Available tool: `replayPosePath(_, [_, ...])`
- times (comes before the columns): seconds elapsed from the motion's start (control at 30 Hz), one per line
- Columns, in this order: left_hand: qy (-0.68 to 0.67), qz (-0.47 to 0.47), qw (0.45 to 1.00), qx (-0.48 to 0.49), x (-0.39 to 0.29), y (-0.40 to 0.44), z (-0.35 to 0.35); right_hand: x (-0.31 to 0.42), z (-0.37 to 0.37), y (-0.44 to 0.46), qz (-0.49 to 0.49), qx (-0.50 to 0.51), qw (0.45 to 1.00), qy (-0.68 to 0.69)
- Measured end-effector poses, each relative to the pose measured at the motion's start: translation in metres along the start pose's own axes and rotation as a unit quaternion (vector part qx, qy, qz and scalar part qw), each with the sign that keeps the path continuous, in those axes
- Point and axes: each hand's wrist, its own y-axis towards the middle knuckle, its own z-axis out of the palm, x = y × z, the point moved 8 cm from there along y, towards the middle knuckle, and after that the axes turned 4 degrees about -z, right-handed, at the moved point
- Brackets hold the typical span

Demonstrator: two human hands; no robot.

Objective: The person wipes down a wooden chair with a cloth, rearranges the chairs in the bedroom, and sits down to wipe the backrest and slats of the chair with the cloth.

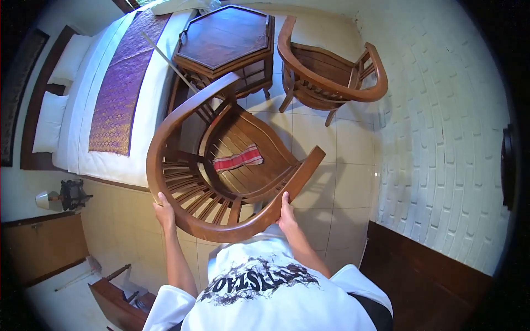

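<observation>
Beyond the held chair stand a hexagonal table and 2nd chair.

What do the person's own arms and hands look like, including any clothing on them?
The left hand and right hand are ungloved, the forearms uncovered. Loose white sleeves belong to a white shirt with black lettering and wispy black marks.

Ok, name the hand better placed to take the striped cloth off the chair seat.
Probably the right hand: in this view it's nearer the striped cloth than the left hand. Both hold the curved rail, so the right must release first.
</observation>
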Motion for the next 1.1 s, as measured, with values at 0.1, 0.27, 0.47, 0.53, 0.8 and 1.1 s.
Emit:
replayPosePath(0.1, [0.017, -0.006, 1.0, 0.009, -0.005, -0.009, 0.009, 0.012, -0.015, 0.01, -0.026, -0.042, 0.998, -0.048])
replayPosePath(0.27, [0.011, -0.003, 0.998, 0.056, -0.035, -0.014, 0.006, 0.045, -0.017, -0.006, -0.091, -0.106, 0.976, -0.166])
replayPosePath(0.47, [0.069, 0.14, 0.987, 0.025, -0.105, 0.026, 0.013, 0.064, -0.017, -0.005, -0.082, -0.097, 0.981, -0.148])
replayPosePath(0.53, [0.106, 0.209, 0.971, 0.041, -0.135, 0.037, 0.015, 0.061, -0.022, 0.0, -0.091, -0.102, 0.98, -0.142])
replayPosePath(0.8, [0.173, 0.324, 0.913, 0.18, -0.234, 0.121, 0.08, 0.067, -0.022, -0.006, -0.116, -0.197, 0.96, -0.164])
replayPosePath(1.1, [0.196, 0.379, 0.841, 0.332, -0.305, 0.16, 0.164, 0.072, -0.022, -0.027, -0.065, -0.272, 0.95, -0.138])
